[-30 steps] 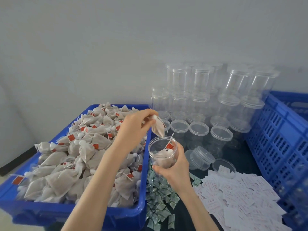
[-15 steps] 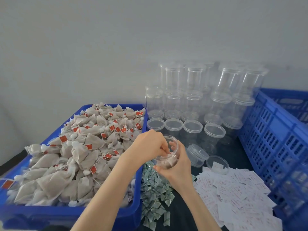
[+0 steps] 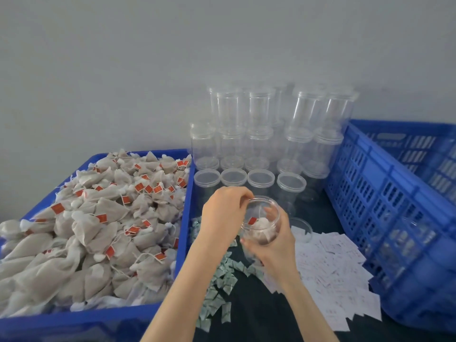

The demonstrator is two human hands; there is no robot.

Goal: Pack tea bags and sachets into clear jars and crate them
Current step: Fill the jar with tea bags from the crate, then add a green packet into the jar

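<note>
My right hand [image 3: 276, 248] grips a clear open jar [image 3: 262, 222] from below and behind, above the dark table. Tea bags with a red tag [image 3: 252, 220] lie inside it. My left hand [image 3: 223, 213] hovers at the jar's mouth with its fingertips bunched over the near rim. A thin string runs up from the bags toward those fingertips, and I cannot make out whether they pinch it. A blue tub [image 3: 186, 218] heaped with beige tea bags [image 3: 98, 218] sits at the left. Small green sachets [image 3: 219, 287] are scattered under my arms.
Empty clear jars [image 3: 261, 144], some stacked, stand against the wall behind my hands. A loose jar lid [image 3: 302, 229] lies right of the held jar. White paper slips [image 3: 330, 272] cover the table's right side. A tall blue slotted crate [image 3: 394, 206] stands at the far right.
My left hand brought a tea bag from above the tub down into the jar and now sits at the rim. The jar has dropped lower and tilted toward me.
</note>
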